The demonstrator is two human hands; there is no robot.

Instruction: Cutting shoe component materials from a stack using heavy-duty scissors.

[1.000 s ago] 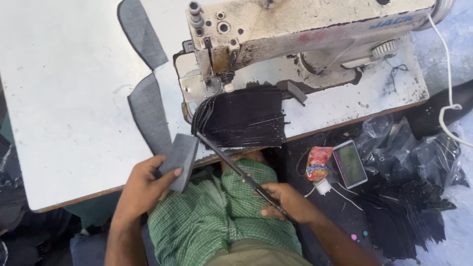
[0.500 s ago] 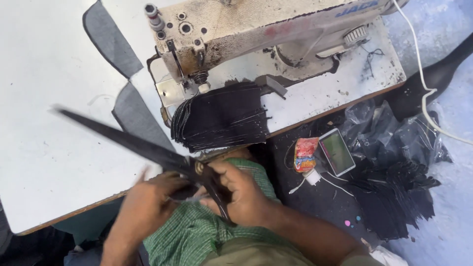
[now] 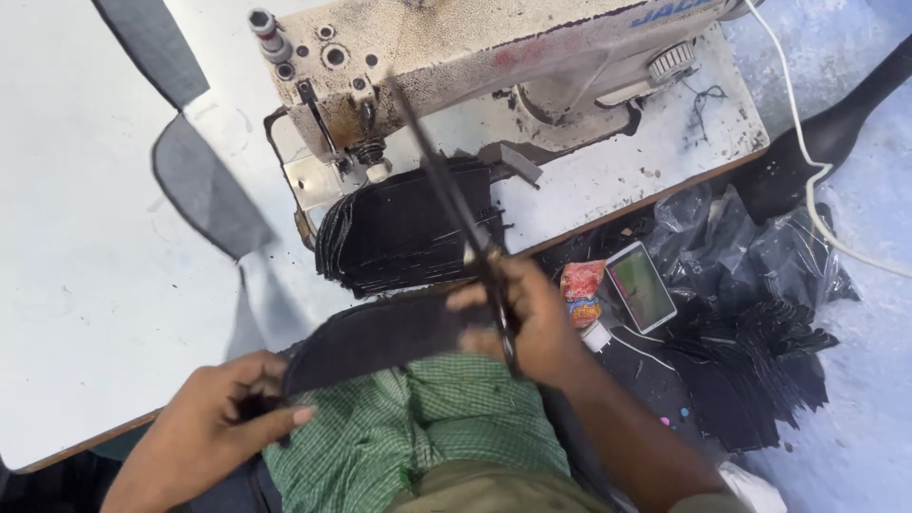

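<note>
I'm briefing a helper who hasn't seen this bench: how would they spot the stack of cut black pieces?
Start at the old cream sewing machine on the white table. Just below its needle, at the table's near edge, sits the stack of black pieces, fanned in thin layers. Unlike the flat grey fabric pieces to its left, it is thick and black.

Single head-worn view, looking steeply down, close over lap and white table (image 3: pixel 85 313), sewing machine (image 3: pixel 475 66) ahead

We see bright, even daylight washing the white worn bench (image 3: pixel 85 285) almost featureless; shadows are soft. Our hands and the long dark metal scissors (image 3: pixel 456 204) smear with motion blur.
</note>
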